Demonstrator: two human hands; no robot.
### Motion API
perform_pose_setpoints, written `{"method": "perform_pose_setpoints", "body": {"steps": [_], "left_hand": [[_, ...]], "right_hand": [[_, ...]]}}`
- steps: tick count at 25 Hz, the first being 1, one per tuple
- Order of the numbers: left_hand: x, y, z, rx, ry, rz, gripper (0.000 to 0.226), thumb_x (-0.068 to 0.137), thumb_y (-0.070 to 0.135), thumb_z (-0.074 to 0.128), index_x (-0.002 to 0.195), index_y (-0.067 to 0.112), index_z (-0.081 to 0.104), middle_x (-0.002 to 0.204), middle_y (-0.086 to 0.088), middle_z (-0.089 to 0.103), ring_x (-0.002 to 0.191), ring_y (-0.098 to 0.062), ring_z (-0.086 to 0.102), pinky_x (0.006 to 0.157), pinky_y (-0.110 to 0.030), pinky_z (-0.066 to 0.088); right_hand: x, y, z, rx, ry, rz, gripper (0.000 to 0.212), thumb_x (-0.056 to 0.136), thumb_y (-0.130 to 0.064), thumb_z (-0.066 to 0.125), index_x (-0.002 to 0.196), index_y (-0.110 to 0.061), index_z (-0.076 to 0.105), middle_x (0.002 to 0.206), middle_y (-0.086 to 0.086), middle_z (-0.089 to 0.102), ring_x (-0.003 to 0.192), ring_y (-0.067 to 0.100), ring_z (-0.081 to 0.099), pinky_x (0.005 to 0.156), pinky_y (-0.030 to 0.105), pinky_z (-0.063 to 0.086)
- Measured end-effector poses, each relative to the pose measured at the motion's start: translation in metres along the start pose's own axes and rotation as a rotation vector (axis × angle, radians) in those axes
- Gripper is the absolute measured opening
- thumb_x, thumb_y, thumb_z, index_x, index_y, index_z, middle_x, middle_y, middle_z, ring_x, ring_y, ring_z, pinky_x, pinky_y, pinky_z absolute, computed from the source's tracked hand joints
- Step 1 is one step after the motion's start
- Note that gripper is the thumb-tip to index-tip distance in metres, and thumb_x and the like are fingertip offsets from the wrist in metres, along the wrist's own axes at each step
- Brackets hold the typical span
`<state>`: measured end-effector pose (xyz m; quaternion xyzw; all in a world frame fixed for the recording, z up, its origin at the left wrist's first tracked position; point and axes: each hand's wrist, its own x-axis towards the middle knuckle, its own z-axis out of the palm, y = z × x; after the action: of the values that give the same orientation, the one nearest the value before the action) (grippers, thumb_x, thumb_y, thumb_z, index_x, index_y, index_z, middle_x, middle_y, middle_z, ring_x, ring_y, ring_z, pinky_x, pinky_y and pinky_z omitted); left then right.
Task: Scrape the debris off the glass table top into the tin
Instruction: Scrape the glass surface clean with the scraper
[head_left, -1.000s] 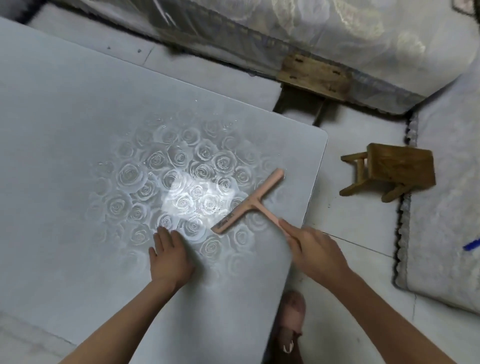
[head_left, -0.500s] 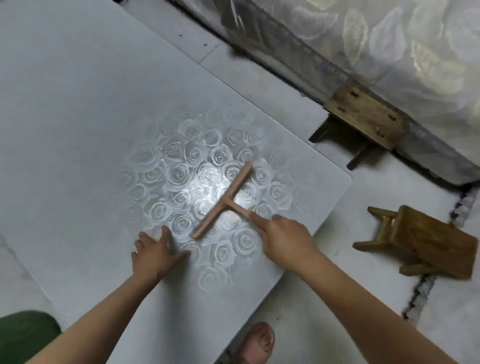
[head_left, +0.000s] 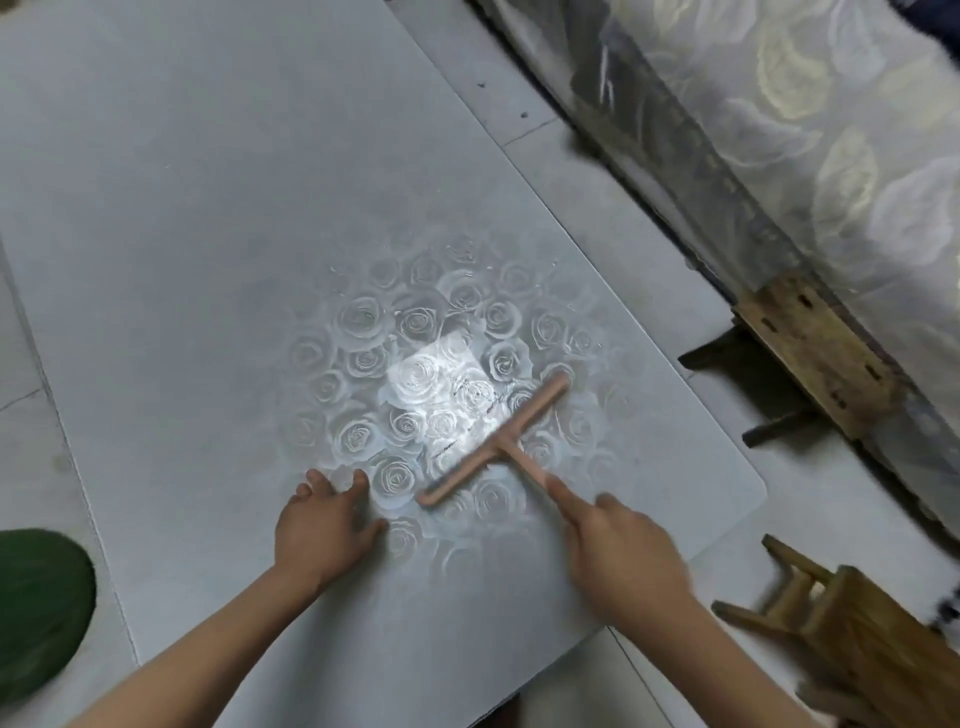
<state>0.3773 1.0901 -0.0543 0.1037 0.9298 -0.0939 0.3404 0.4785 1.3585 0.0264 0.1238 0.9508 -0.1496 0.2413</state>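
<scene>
Starting at the fingers of the right hand: curled round the stem of the pink T-shaped scraper, index laid straight along it, all a bit smeared by motion blur. Over on the left hand: flat and spread, pressing on the glass tabletop just beside the near tip of the blade, holding nothing. Blade down on the glass in the rose-pattern patch, long axis running diagonally from near-left to far-right, stem pointing straight back at the right hand. Just beyond the blade on its far-left side, under the glare, a faint line of dark specks, probably the debris, so ahead of the edge and away from both hands. Can't spot the tin anywhere in view, so no telling for sure which way to drag. Guessing a pull back toward the body or off the near-right corner, after first getting the blade over to the far side of those specks. Right hand clearly the nearer one, and the one on the tool. Further out: a small wooden stool on the floor at right, a bed with a flowery cover along the far side, something green at bottom left, no idea what.
</scene>
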Motion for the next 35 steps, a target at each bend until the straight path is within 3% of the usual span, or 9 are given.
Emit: {"method": "perform_pose_setpoints", "body": {"steps": [5, 9, 11, 16, 19, 23, 27, 31, 35], "left_hand": [[-0.006, -0.018, -0.012, -0.412, 0.044, -0.079, 0.063, 0.081, 0.057, 0.058, 0.128, 0.021, 0.036, 0.128, -0.002, 0.053, 0.109, -0.024, 0.057, 0.085, -0.032, 0.046], [-0.012, -0.024, -0.020, -0.507, 0.030, -0.083, 0.055, 0.084, 0.050, 0.059, 0.125, 0.022, 0.036, 0.124, 0.005, 0.056, 0.107, -0.021, 0.058, 0.088, -0.032, 0.045], [-0.007, -0.023, -0.024, -0.509, 0.057, -0.095, 0.048, 0.086, 0.048, 0.057, 0.123, 0.023, 0.039, 0.115, 0.004, 0.060, 0.103, -0.021, 0.059, 0.085, -0.031, 0.044], [-0.007, -0.022, -0.019, -0.615, 0.077, -0.156, 0.042, 0.087, 0.040, 0.057, 0.123, 0.025, 0.041, 0.111, 0.004, 0.061, 0.102, -0.022, 0.059, 0.084, -0.030, 0.044], [-0.010, -0.027, -0.017, -0.814, 0.111, -0.152, 0.041, 0.089, 0.025, 0.055, 0.129, 0.025, 0.043, 0.126, 0.009, 0.055, 0.114, -0.020, 0.055, 0.093, -0.027, 0.041], [-0.020, -0.042, -0.010, -0.876, 0.273, -0.234, 0.051, 0.090, 0.010, 0.051, 0.139, 0.013, 0.041, 0.146, -0.002, 0.043, 0.135, -0.020, 0.039, 0.108, -0.026, 0.030], [-0.015, -0.049, 0.006, -0.635, 0.088, -0.353, 0.057, 0.095, 0.028, 0.042, 0.148, 0.014, 0.024, 0.161, -0.011, 0.001, 0.148, -0.023, 0.004, 0.120, -0.038, 0.011], [-0.012, -0.043, 0.014, -0.630, -0.060, -0.377, 0.065, 0.095, 0.039, 0.039, 0.151, 0.016, 0.014, 0.160, -0.005, -0.012, 0.148, -0.019, -0.007, 0.118, -0.043, 0.007], [-0.013, -0.048, 0.013, -0.620, -0.123, -0.357, 0.069, 0.094, 0.035, 0.041, 0.153, 0.021, 0.007, 0.159, -0.001, -0.018, 0.148, -0.016, -0.010, 0.118, -0.046, 0.005]], "right_hand": [[0.084, -0.052, -0.026, -0.021, -0.008, -0.131, 0.055, 0.096, -0.022, 0.038, 0.147, -0.039, 0.023, 0.092, 0.004, 0.051, 0.085, 0.029, 0.060, 0.061, 0.030, 0.032], [0.025, -0.013, -0.035, -0.086, -0.145, -0.017, 0.060, 0.093, -0.038, 0.034, 0.141, -0.058, 0.005, 0.092, -0.003, 0.042, 0.092, 0.024, 0.063, 0.070, 0.033, 0.043], [0.027, -0.018, -0.039, -0.091, -0.229, 0.016, 0.063, 0.092, -0.039, 0.034, 0.141, -0.060, -0.002, 0.097, -0.002, 0.041, 0.092, 0.024, 0.063, 0.067, 0.032, 0.039], [0.130, -0.114, -0.041, -0.056, -0.104, -0.207, 0.061, 0.097, -0.018, 0.034, 0.150, -0.039, 0.011, 0.101, 0.008, 0.052, 0.089, 0.031, 0.060, 0.066, 0.032, 0.036], [0.160, -0.138, -0.052, -0.037, -0.076, -0.221, 0.056, 0.097, -0.018, 0.034, 0.147, -0.037, 0.023, 0.087, 0.006, 0.052, 0.074, 0.028, 0.050, 0.062, 0.031, 0.034], [0.087, -0.088, -0.050, -0.100, -0.066, -0.159, 0.058, 0.096, -0.029, 0.032, 0.143, -0.054, 0.009, 0.077, -0.001, 0.044, 0.073, 0.027, 0.057, 0.060, 0.033, 0.039], [0.128, -0.113, -0.045, -0.099, -0.103, -0.209, 0.058, 0.098, -0.024, 0.031, 0.147, -0.048, 0.010, 0.085, 0.005, 0.051, 0.084, 0.030, 0.060, 0.064, 0.032, 0.037], [0.207, -0.191, -0.075, -0.113, -0.086, -0.338, 0.061, 0.095, -0.011, 0.037, 0.149, -0.038, 0.023, 0.096, 0.010, 0.061, 0.085, 0.030, 0.055, 0.066, 0.031, 0.038], [0.173, -0.163, -0.086, -0.105, 0.007, -0.296, 0.057, 0.095, -0.016, 0.040, 0.143, -0.045, 0.033, 0.077, 0.003, 0.059, 0.067, 0.026, 0.051, 0.059, 0.031, 0.035]]}}
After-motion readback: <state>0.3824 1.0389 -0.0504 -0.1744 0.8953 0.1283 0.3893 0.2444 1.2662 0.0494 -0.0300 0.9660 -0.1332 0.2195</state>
